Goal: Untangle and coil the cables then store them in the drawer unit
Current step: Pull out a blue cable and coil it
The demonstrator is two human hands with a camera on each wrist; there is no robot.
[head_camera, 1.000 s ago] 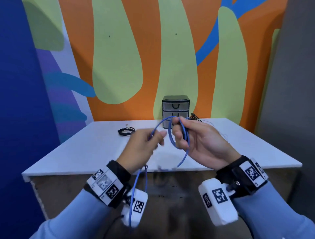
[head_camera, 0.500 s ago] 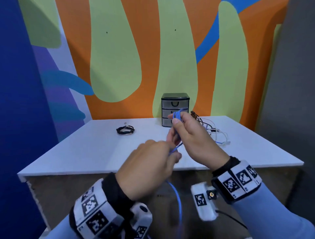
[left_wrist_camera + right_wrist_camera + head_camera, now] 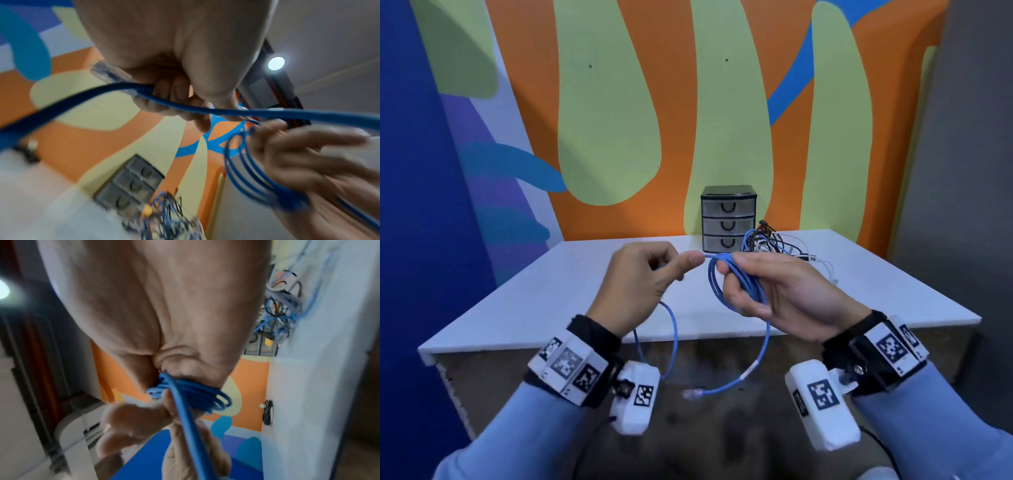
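Light blue long sleeves (image 3: 517, 431) on both arms. Black wristband (image 3: 594, 334) at each wrist, under white blocky band (image 3: 566, 365) printed with black-and-white square fiducial markers. White boxy camera housing (image 3: 635, 397) slung below left wrist, one marker on face, black cable trailing from it. Larger white housing (image 3: 822, 404) below right wrist, markers on two faces, black bracket with silver screw (image 3: 856, 369).

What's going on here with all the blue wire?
A person is winding a blue cable into a coil. The right hand holds the finished loops, while the left hand grips the cable further along; a loose tail with a clear plug hangs below. A tangle of other cables waits beside the closed drawer unit on the table.
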